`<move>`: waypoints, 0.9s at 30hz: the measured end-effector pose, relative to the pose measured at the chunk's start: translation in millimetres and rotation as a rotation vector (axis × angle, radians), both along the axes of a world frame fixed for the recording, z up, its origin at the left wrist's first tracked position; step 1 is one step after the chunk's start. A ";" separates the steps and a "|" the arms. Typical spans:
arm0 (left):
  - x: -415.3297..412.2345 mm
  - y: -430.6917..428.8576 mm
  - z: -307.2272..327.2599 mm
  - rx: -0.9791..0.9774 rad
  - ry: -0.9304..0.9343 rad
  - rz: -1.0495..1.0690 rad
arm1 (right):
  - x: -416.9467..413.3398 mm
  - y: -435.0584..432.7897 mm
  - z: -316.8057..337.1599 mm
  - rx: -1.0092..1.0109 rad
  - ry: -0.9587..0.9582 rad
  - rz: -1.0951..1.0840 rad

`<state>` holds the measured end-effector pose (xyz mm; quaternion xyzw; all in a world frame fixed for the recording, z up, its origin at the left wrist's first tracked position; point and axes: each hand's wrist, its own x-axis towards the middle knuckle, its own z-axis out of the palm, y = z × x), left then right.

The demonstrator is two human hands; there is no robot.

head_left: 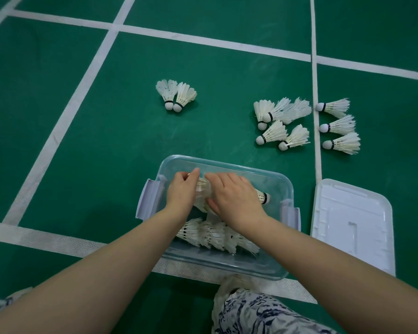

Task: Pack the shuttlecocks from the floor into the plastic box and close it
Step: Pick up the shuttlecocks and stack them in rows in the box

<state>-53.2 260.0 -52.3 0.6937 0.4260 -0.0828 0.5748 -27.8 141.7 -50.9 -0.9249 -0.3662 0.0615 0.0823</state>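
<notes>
A clear plastic box [227, 165] with grey side clips stands open on the green floor in front of me. Both hands are inside it. My left hand [182, 189] and my right hand [234, 196] hold a row of white shuttlecocks [203, 189] between them, whose cork end [266, 197] shows past my right hand. Another row of shuttlecocks [215, 235] lies in the box's near half. Two shuttlecocks [175, 95] lie on the floor beyond the box, and several more shuttlecocks [282, 121] lie to the right.
The box's white lid [352, 222] lies flat on the floor right of the box. Three shuttlecocks [338, 126] lie past a white court line [314, 68]. My patterned clothing [263, 312] shows at the bottom edge.
</notes>
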 end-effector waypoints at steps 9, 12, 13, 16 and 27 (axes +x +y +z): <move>14.7 -0.4 -6.9 -0.058 0.079 -0.001 | 5.3 0.6 -11.3 0.072 -0.095 0.000; 11.7 3.3 -2.6 -0.031 0.003 0.069 | 6.7 0.1 -11.8 0.058 -0.102 0.007; 10.0 3.2 0.2 -0.010 -0.019 0.067 | 6.7 0.2 -11.9 0.050 -0.094 0.005; 3.4 0.2 12.8 0.088 -0.065 0.021 | 6.9 0.9 -13.4 0.022 -0.067 -0.001; 27.5 -2.9 50.5 0.529 -0.354 -0.266 | 19.2 -7.4 3.3 0.246 -0.046 0.008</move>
